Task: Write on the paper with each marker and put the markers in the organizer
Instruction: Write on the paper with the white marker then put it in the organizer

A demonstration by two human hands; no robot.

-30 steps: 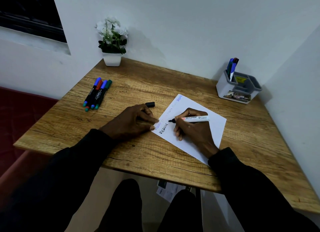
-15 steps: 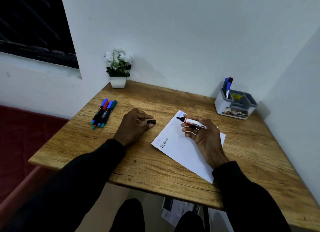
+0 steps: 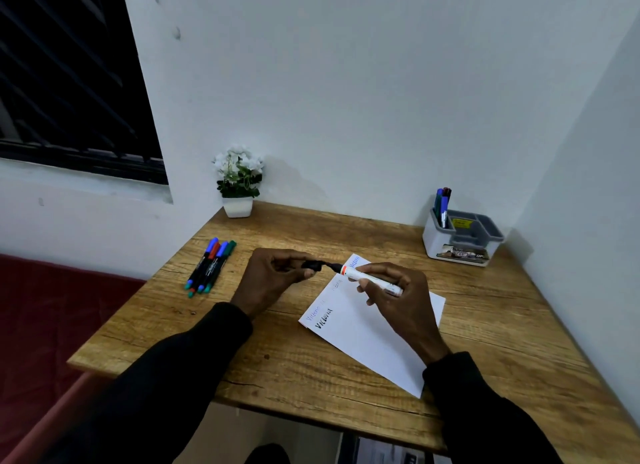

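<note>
Left hand (image 3: 273, 280), raised just above the table, pinches a small black marker cap (image 3: 310, 264) btwn thumb and fingertips, other fingers curled. Right hand (image 3: 398, 297) grips a white-barrelled marker w/ an orange band and black tip end (image 3: 372, 280), fingers wrapped round the barrel, thumb side on top. The marker lies approx level, tip pointing left toward the cap. Cap and tip meet in line w/ each other over the far-left corner of the paper. Can't tell if the cap is seated on the tip or just touching it.

White rectangular paper sheet (image 3: 363, 342) lies flat on the wood-grain table top (image 3: 311, 370), turned at an angle, under and just in front of the right hand. Handwritten words run along its left edge: one in black (image 3: 323, 320) near the near corner, blue ones beside it and at the far corner, a faint one btwn them.

Four black-barrelled markers w/ blue, red, blue and green caps (image 3: 211, 266) lie side by side, touching, on the table's left part, well apart from the paper. Grey-and-white plastic desk organizer (image 3: 431, 238) sits at the far right corner, near the wall. Its tall left compartment holds a few markers standing upright (image 3: 442, 202), blue caps and one darker top visible.

Small white pot w/ white flowers and green leaves (image 3: 239, 179) stands at the far left corner against the white wall. Dark barred window (image 3: 69, 82) upper left. Red upholstered surface (image 3: 52, 307) lower left, beside the table. Both arms in black sleeves.
</note>
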